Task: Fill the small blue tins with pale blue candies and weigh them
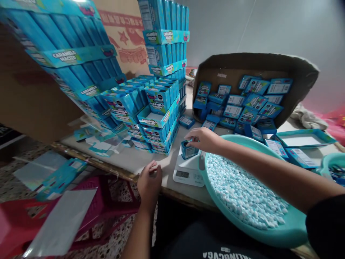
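The R hand of the person is above the small box, w/ fingers bent down at its top. It is partly closed; one cannot tell if it grips the box edge or sth. small btwn the fingertips. This small box is blue and stands upright on the white scale, approx. in the middle of the view. The digits of the scale are too blurred to read.

The L hand is near the front edge of the table, to the left of the scale and apart from it. Its fingers are loosely bent, half open, and no object is seen in it.

Just beside the scale, on the right, is a turquoise basin w/ many white & pale blue candies; the R forearm passes over it. Behind the basin, a brown carton lies w/ its open side to the front, w/ many blue boxes inside. To the left, tall stacks of blue trays stand, marked "Caramelo Macizo".
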`<act>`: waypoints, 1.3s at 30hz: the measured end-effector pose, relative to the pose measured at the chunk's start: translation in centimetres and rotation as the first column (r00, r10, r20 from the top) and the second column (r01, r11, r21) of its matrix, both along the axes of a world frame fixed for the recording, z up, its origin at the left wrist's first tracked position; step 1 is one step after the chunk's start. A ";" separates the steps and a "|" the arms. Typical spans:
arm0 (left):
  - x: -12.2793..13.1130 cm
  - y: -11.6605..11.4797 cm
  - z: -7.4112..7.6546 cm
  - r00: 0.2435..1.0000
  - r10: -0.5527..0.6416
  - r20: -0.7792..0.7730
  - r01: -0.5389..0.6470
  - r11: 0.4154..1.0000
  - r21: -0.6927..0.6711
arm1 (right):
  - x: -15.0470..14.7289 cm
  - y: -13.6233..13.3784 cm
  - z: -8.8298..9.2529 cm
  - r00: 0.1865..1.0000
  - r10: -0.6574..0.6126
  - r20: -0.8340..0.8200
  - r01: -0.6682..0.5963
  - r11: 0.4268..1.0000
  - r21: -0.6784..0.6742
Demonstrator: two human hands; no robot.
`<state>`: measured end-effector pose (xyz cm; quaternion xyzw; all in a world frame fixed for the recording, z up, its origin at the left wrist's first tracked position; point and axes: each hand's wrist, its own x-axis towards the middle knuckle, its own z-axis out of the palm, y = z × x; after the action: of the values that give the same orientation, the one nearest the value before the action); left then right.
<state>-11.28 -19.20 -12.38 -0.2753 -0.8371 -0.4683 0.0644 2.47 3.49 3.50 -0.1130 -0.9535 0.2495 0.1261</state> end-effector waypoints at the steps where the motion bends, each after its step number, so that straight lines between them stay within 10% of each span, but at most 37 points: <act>1: 0.0 0.0 -0.1 1.000 -0.002 0.003 0.002 1.000 0.005 | -0.1 -0.1 0.0 1.000 -0.003 -0.007 0.003 1.000 -0.001; 15: 0.2 -0.8 0.5 0.993 -0.009 -0.120 0.019 0.996 0.087 | -0.4 -0.1 -2.7 0.969 -0.059 -0.240 -0.008 0.963 -0.269; 22: 0.6 -0.7 0.5 0.992 0.029 -0.120 -0.014 0.993 0.119 | 0.3 1.1 -2.8 0.988 -0.010 -0.157 0.019 0.998 0.060; 32: -0.3 -0.4 -0.2 0.998 -0.023 -0.050 0.028 0.994 0.102 | -0.7 -1.0 -1.8 0.998 0.001 -0.060 0.004 0.997 0.082; 39: 0.0 -0.3 0.0 0.997 0.002 -0.073 0.003 0.998 0.069 | 5.8 -2.5 -0.2 0.998 0.034 0.052 -0.049 0.948 0.314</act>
<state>-11.24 -19.54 -12.40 -0.2900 -0.8176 -0.4863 0.1043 8.24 1.02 3.33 -0.0771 -0.9859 0.0941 0.1153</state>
